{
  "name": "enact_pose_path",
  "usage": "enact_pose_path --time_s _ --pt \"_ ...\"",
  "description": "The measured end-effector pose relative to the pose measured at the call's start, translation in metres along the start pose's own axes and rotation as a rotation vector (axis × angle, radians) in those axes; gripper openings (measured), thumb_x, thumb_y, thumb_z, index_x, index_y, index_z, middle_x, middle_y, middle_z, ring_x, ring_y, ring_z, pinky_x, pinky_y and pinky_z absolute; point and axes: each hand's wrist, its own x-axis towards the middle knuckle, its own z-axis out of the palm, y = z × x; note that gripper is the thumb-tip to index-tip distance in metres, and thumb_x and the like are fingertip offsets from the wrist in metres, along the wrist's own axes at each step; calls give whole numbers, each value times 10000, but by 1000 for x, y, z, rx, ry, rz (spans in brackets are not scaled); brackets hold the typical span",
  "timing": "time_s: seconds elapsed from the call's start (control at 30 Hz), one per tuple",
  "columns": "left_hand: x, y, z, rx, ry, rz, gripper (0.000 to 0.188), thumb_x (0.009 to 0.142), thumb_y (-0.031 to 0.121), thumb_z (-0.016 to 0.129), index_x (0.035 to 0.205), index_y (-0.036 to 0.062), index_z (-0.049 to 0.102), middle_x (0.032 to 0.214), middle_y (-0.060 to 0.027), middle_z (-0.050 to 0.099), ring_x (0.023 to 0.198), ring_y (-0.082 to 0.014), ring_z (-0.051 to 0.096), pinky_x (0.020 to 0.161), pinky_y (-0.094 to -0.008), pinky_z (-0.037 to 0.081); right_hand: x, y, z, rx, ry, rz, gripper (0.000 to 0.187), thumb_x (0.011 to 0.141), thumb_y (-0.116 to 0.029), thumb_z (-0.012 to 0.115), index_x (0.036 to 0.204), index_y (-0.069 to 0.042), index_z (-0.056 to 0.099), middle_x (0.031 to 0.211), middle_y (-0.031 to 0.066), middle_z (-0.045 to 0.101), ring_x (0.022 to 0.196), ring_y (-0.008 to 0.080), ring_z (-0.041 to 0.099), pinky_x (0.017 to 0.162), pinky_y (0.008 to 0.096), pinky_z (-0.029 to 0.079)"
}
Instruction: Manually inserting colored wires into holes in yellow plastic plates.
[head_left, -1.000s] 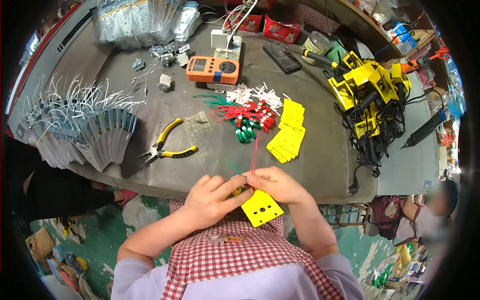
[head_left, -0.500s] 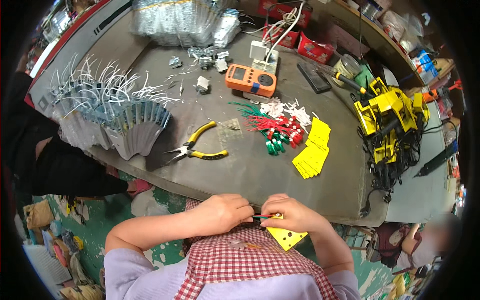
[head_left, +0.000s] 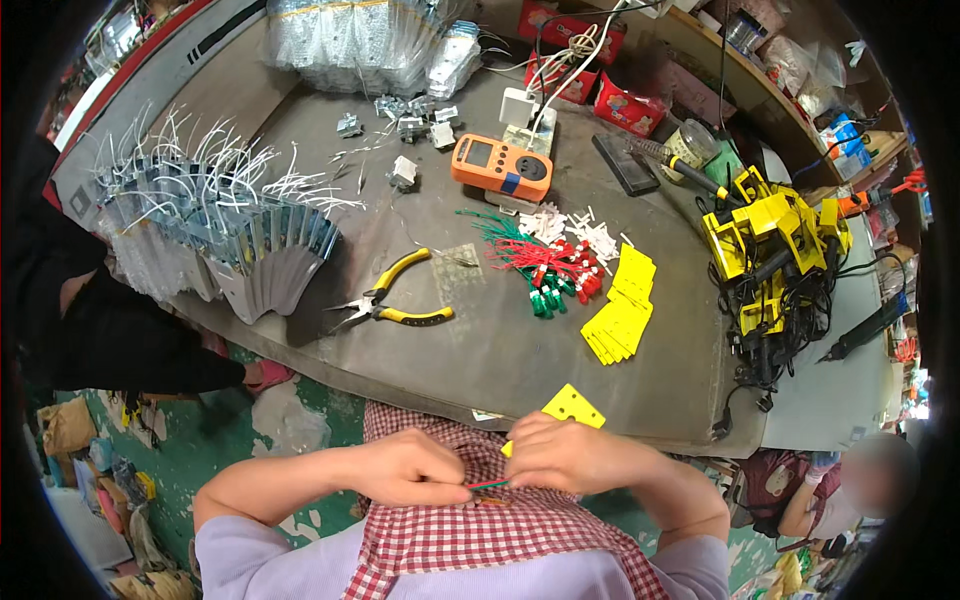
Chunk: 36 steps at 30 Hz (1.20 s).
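Close to my body, below the table's near edge, my left hand (head_left: 425,468) is closed in a pinch on the end of thin red and green wires (head_left: 488,485). These wires stretch across to my right hand (head_left: 560,455), whose fingers are wrapped round a yellow plate (head_left: 574,406) with dark holes. The plate points up and away, partly covered by the fingers. Farther off on the table lie a fan of similar yellow plates (head_left: 618,330), red-wired parts (head_left: 570,268) and green-wired parts (head_left: 545,300). Yellow-and-black pliers (head_left: 385,300) rest open to their left.
Metal strips with white wires (head_left: 250,240) stand at the left. An orange meter (head_left: 500,168) sits mid-table, with a black phone-like slab (head_left: 626,165) beyond. Yellow brackets with black cables (head_left: 775,250) heap at the right near a soldering iron (head_left: 697,177). Another person is at the left.
Both hands have come down toward my body. The yellow plate has swung from pointing downward to pointing up and away, and the red and green wires now span the gap between my hands.
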Motion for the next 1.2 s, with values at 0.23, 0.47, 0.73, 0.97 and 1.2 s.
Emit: enact_pose_path --time_s 0.23,0.47,0.73,0.97,1.2 --pt "-50 13 -43 476 215 -549 295 805 242 625 616 19 587 581 -110 575 567 -286 577 554 -365 449 30 6 -47 520 646 276 151 919 -115 468 869 8 539 732 39 565 723 126 545 691 276 447" --pt "-48 -12 -32 770 -85 -687 193 786 290 582 768 122 677 689 -126 620 664 -322 594 618 -426 466 158 63 -94 97 966 -85 417 838 -150 601 1183 46 473 1161 153 555 1073 204 542 929 303 410" --pt "-70 -27 -28 757 -26 -733 384 756 272 655 1096 102 599 890 -172 638 825 -353 613 747 -417 483 -12 108 -94 -1057 818 755 404 777 -333 623 972 18 583 977 207 575 951 346 550 806 418 454" --pt "26 -13 -35 366 118 -396 353 805 263 628 1088 55 596 941 -159 632 805 -312 622 730 -360 487 -65 104 -81 -838 971 835 252 823 -210 600 942 10 628 892 172 644 831 348 612 753 391 482" --pt "81 -42 7 -41 516 -193 343 863 233 583 1145 39 554 1014 -94 626 891 -198 604 791 -329 468 -36 53 -44 35 1409 376 207 928 -118 480 979 56 580 880 100 642 809 133 600 731 268 487"
